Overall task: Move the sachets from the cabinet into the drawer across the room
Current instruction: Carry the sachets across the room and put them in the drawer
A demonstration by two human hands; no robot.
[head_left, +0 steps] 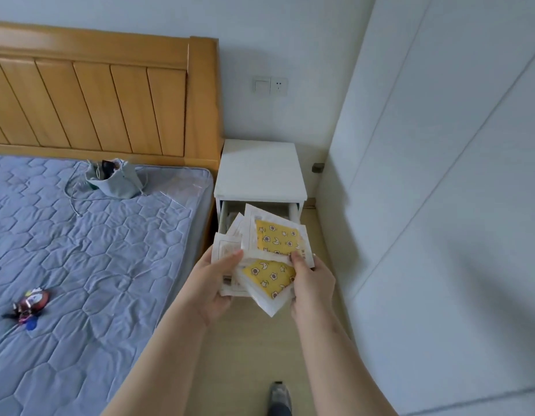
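Left hand (218,283) and right hand (312,280) both grip fanned sachets (276,240); I note open drawer (230,213) just beyond, bed (110,250) edge left, wall (440,235) right.

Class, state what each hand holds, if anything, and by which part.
Both hands hold one fanned stack of sachets: the left hand grips its left edge, the right hand pinches its right edge.
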